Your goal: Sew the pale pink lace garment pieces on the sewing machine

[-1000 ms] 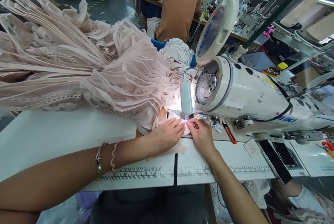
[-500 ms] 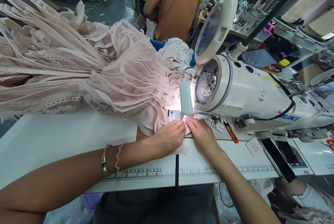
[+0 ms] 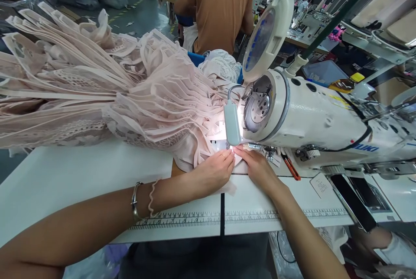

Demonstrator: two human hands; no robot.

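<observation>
From where I stand, the small piece of thin, pale pink cloth (image 3: 239, 166) lies at the sewing head, just below the slim grey-green lamp (image 3: 232, 125), in its bright glow. Most of it is covered, so I cannot tell which way its long axis runs. It sits between the person's two hands: off the fingertips of the left hand (image 3: 213, 173) toward the right, and off those of the right hand (image 3: 259, 168) toward the left. Neither is nearer; both touch it. The left hand is narrow, its fingers drawn together on the cloth; the right hand's fingers are close together too, though I cannot tell whether they pinch or only press.

To the right stretches the bulky white sewing machine (image 3: 315, 118), an orange-and-black cutter (image 3: 290, 166) beside its base. Leftward spreads a big heap of blush lace and mesh garments (image 3: 156, 92), resting on the white tabletop (image 3: 130, 168) with its printed ruler scale (image 3: 182, 219). Beyond, a co-worker in a brown top (image 3: 219, 10) faces away.
</observation>
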